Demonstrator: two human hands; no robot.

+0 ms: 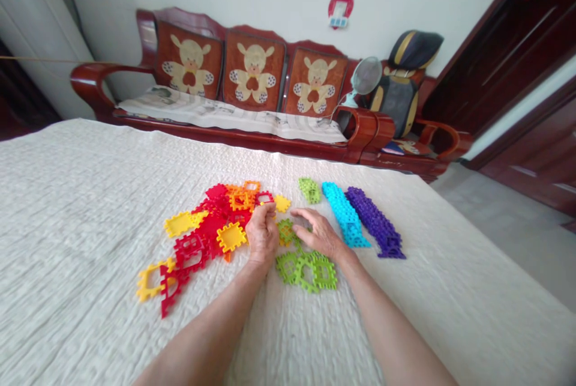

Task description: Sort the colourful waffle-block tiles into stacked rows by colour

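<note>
My left hand (263, 233) is closed, its fingers curled inward beside the red, orange and yellow pieces; whatever it grips, if anything, is hidden. My right hand (318, 233) is open, with thumb and forefinger apart, over the green pieces. Several green interlocking plastic tiles (307, 271) lie loosely below the hands, and a green tile (285, 232) shows between them. Left of my left hand spreads a jumbled heap of red tiles (213, 224), with orange tiles (240, 199) at its far side. A yellow tile (231, 236) lies close to my left wrist.
Right of my hands, a light blue row of tiles (344, 215) and a purple row (374, 222) lie side by side. A small green stack (309, 190) sits farther back. The pale quilted cover (112, 206) reaches a wooden sofa (270, 143). A fan (366, 77) stands behind.
</note>
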